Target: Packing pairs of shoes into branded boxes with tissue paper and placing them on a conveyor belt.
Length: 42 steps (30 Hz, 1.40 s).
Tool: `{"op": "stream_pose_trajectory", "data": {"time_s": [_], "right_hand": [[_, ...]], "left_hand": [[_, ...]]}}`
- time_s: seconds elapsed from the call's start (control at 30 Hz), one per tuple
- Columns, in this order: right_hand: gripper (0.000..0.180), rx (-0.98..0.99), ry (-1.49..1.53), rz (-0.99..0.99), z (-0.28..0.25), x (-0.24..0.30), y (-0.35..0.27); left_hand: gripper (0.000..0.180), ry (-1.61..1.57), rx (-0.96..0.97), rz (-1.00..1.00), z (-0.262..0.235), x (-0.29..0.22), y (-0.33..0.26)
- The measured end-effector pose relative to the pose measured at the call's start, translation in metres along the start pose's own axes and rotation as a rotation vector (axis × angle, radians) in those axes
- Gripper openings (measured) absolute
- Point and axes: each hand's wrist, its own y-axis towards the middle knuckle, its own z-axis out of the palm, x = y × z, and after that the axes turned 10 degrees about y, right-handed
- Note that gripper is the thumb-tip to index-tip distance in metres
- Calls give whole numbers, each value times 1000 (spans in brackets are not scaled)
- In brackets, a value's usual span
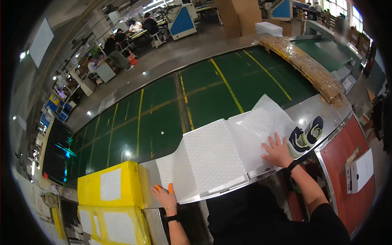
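White textured sheets [212,153] lie overlapped along the bench's near edge, R of its middle, partly over the metal rim [153,173] & partly over the green belt [161,118]; one sheet corner points toward the bench's far edge. L hand [165,199], orange covers on thumb & one fingertip, is palm-down nr the near edge, just beside the sheets' L edge; fingers fairly straight, thumb apart. Can't tell if it's pinching any paper. R hand [279,152] is spread wide, palm-down over the sheets' R part, fingers well apart, not closed round anything; can't tell how hard it presses. Pair of dark shoes [305,136] w/ pale green trim sits just R of R hand, by the near edge toward the bench's R end. Yellow-wrapped packs [136,173] w/ white patches are L of L hand, also nr the near edge. Film-wrapped brown cardboard [304,61] lies across the bench's R end, from far edge toward near. Beyond that end's near corner, a red tabletop [337,141] holds a white box [365,169] nr its R edge.
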Motion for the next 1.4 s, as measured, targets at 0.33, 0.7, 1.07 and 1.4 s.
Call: {"op": "stream_pose_trajectory", "data": {"time_s": [0.33,0.7,1.07,1.4], "right_hand": [[69,349,117,21,17,31,13],[52,50,585,-230,-65,-4,-25],[55,-354,140,721,-99,-130,-29],[27,-440,-11,357,-64,-146,-44]], "left_hand": [[52,119,21,5,5,0,-2],[59,364,69,86,-46,-30,-19],[43,513,-228,289,-24,-10,-17],[48,434,-75,180,-20,-17,-18]]}}
